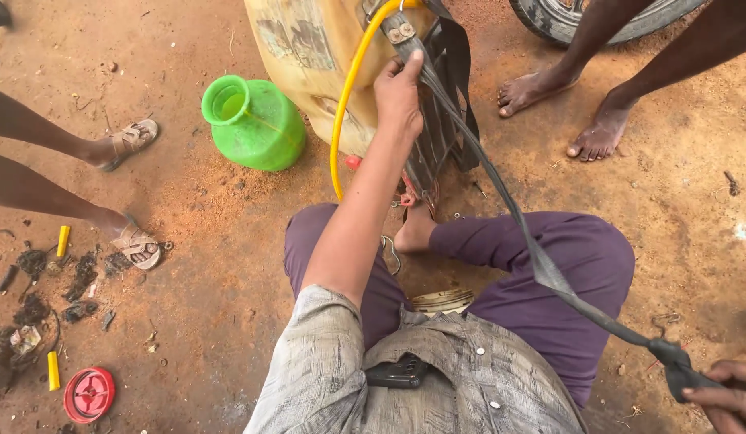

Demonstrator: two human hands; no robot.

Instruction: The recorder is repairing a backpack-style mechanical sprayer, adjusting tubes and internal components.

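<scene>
The left hand (398,95) reaches straight out with the arm extended, fingers gripping a black rubber strip (501,193) against the top of a dirty yellow tank (308,56). The right hand (726,394), low at the frame's corner, is clenched around the strip's knotted end, pulling it taut across the purple-trousered lap. Part of that hand is cut off by the edge, and the tank's top is out of frame. The strip is flat, dusty and dark. A yellow hose (345,104) curves down the tank; a green jug (256,122) lies beside it on red dirt.
</scene>
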